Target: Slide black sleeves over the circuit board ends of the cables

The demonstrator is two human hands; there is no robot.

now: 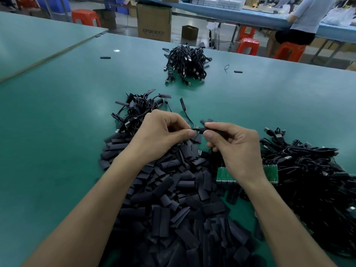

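Both hands are up over the middle of the green table mat (pixel 57 132). Left hand (pixel 161 135) pinches a thin black cable (pixel 189 120) between thumb and forefinger, other fingers curled under. Right hand (pixel 235 149) pinches a black tubular sleeve (pixel 211 129) between thumb and forefinger, remaining fingers curled in. Sleeve end meets the cable end right between the two thumbs; whether a board is inside, cannot tell. The sleeve looks matte, dark and narrow, mostly hidden by the fingers. The cable curves off to the far side.

Below the hands, near side: a big heap of loose flat black sleeves (pixel 173 199). Right: a tangled heap of black cables with USB plugs (pixel 308 170). A green circuit board strip (pixel 225 175) lies under the right wrist. Just beyond the left hand: a small pile of sleeved cables (pixel 138 108). Far centre: another black cable bundle (pixel 186 62). Background: a brown cardboard box (pixel 154 20) and red plastic stools (pixel 85 16).
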